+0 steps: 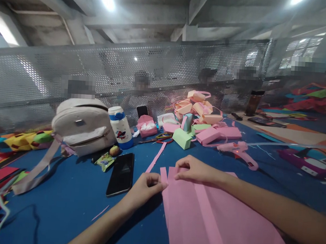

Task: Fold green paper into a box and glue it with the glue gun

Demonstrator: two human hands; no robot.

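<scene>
A large pink paper sheet lies on the table's near side, with a paler band running down its middle. My left hand is closed at the sheet's left edge, pinching a narrow pink strip between thumb and fingers. Just to its right, my right hand has its fingers curled and pressed together on the sheet's far edge. Another thin pink strip lies on the table beyond my left hand. A black phone rests left of that hand.
Farther back are scissors, a green paper box, a pile of peach paper pieces and a pink glue gun with a small red light. A white backpack and a bottle stand left. A perforated metal partition crosses behind.
</scene>
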